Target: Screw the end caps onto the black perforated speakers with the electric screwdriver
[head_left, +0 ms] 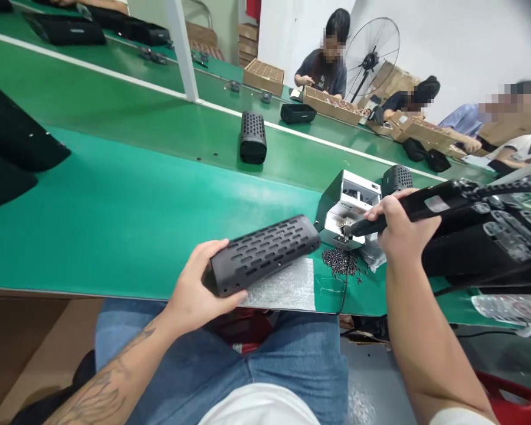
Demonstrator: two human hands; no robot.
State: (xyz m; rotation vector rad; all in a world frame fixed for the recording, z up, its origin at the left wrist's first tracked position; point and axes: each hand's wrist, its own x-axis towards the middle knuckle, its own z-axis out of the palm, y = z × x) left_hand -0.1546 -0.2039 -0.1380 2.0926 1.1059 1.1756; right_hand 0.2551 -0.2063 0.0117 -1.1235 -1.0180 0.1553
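My left hand [199,289] grips the near end of a long black perforated speaker shell [265,252] that lies on a strip of bubble wrap [287,288] at the bench's front edge. My right hand [400,227] is wrapped round a black electric screwdriver [425,206]. Its tip rests on the small white screw feeder box [349,206]. A heap of small dark screws [341,261] lies just in front of the box.
The green bench [115,218] and conveyor hold another black shell [253,137] standing further back, and a third [397,177] sits behind the feeder. Black parts [487,248] are stacked at right. Other people sit at cardboard trays [331,106] by a fan [371,59].
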